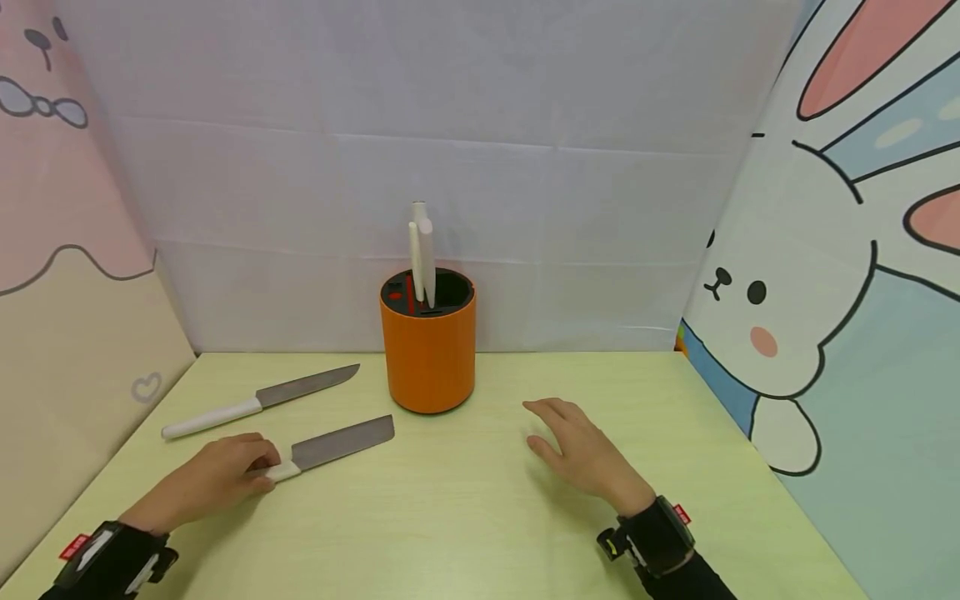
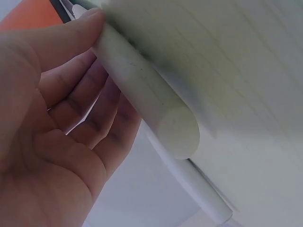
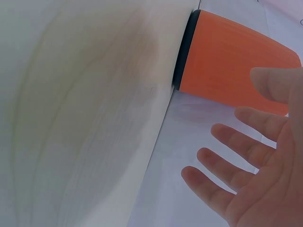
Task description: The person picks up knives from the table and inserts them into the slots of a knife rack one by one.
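My left hand (image 1: 225,473) pinches the white handle of a cleaver (image 1: 345,442) lying on the table, its broad grey blade pointing right. In the left wrist view the thumb and fingers sit on either side of that handle (image 2: 147,87). Behind it lies a kitchen knife (image 1: 306,388) with a white handle and a pointed blade. My right hand (image 1: 581,450) hovers over the right part of the table, fingers spread, holding nothing. Nearest to it is the orange knife block (image 1: 429,358), whose side also shows in the right wrist view (image 3: 232,61).
Several white handles (image 1: 422,250) stick up from the block's black top, which has a red-marked slot and a round opening. The pale table (image 1: 480,517) ends at a white cloth backdrop (image 1: 600,250). Printed cartoon sheets flank both sides.
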Tool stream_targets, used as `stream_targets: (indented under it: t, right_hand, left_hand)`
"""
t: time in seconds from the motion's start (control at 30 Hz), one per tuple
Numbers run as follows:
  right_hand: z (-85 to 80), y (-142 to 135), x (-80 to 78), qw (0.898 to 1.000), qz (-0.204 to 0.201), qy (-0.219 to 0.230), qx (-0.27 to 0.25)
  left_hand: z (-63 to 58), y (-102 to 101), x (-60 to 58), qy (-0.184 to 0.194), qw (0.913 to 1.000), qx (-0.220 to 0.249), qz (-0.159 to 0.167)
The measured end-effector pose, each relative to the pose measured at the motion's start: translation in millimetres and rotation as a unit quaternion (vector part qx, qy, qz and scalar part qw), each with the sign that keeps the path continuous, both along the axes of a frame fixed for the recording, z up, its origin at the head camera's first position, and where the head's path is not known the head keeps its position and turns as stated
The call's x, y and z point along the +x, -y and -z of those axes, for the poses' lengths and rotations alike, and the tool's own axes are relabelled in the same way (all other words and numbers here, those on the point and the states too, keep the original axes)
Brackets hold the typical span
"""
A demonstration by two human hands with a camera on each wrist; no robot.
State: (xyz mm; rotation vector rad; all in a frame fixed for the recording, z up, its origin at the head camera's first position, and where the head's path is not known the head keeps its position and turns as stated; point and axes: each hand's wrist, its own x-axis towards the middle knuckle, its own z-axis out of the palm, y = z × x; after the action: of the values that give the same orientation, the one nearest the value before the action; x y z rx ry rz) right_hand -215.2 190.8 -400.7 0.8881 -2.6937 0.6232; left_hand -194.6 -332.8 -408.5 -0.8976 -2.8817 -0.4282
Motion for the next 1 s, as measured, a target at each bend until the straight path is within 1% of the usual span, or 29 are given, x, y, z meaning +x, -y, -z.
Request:
stream_targets:
  t: [0.07, 0.17, 0.43, 0.53, 0.67, 0.77, 1.0]
  right_hand:
    - [-0.4, 0, 0.4, 1.000, 0.000, 0.001, -0.001]
    - [-0.8, 0, 1.1, 1.000, 0.000, 0.003, -0.002]
    - [-0.4, -1, 1.3, 1.000, 0.001, 0.005, -0.004]
    - [0.2, -1, 1.0, 1.000, 0.000, 0.001, -0.005]
    - [0.3, -1, 0.4, 1.000, -0.002, -0.003, -0.007]
    - [0.4, -1, 0.2, 1.000, -0.003, -0.003, -0.007]
    - [0.1, -1, 0.3, 1.000, -0.005, -0.012, -0.008]
  left_hand:
    - [-0.1, -3, 1.5, -0.007, 0.9999, 0.001, 0.007]
    - [-0.7, -9, 3.9, -0.007, 0.9998, 0.006, 0.018]
    - [-3.1, -29, 9.2, -0.018, 0.9993, 0.015, 0.028]
    - [-2.1, -36, 9.8, -0.025, 0.9986, 0.023, 0.041]
    - [-0.8, -47, 9.1, -0.038, 0.9967, 0.034, 0.063]
    - [-1.3, -56, 7.5, -0.041, 0.9958, 0.039, 0.072]
    - [-3.6, -77, 3.1, -0.032, 0.9947, 0.041, 0.088]
